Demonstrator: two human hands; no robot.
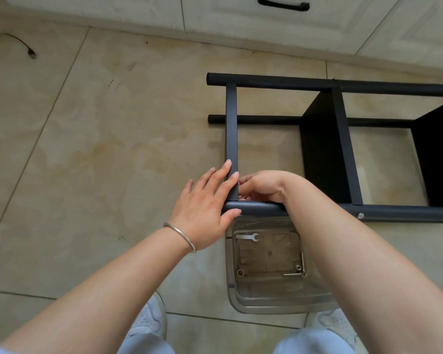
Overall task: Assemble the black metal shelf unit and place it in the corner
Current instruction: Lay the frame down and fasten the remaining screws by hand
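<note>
Head view shows the black shelf unit [327,149] lying on its side on the tiled floor, its long posts running from 9 o'clock to 3 o'clock, with the near post [317,210] just in front of the person. At the unit's 9 o'clock end a short crossbar [232,129] runs from 12 to 6 o'clock and meets the near post at a joint. Both hands are at this joint. The left hand [207,203] lies with straight fingers along the crossbar and its thumb under the post, steadying it and gripping nothing. The right hand [262,186] comes from 3 o'clock with curled fingers at the joint's inner side; probably it pinches a small fastener, but I cannot tell, as the fingers hide it. A clear tray [266,300] with a wrench [247,237] and bolts [298,270] sits at 6 o'clock, nearer to the right hand.
</note>
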